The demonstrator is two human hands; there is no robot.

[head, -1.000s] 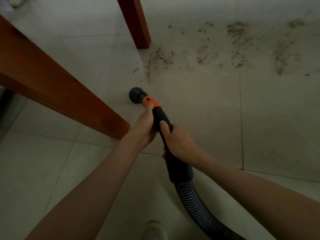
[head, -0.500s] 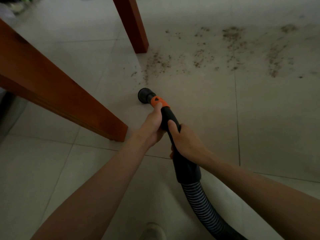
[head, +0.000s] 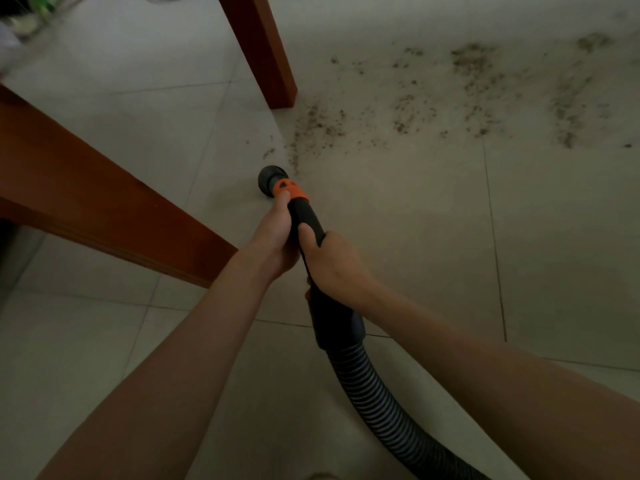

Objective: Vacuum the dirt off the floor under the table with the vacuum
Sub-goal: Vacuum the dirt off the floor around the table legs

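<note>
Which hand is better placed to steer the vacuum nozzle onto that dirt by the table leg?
Left hand: it grips nearest the nozzle, by the orange collar.

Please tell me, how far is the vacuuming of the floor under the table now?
Done: nothing looks cleaned yet; the dirt lies scattered across the tiles beside the table leg. In hand: the left hand and right hand grip the vacuum hose, its nozzle just short of the nearest specks. Left: the whole dirt band.
</note>
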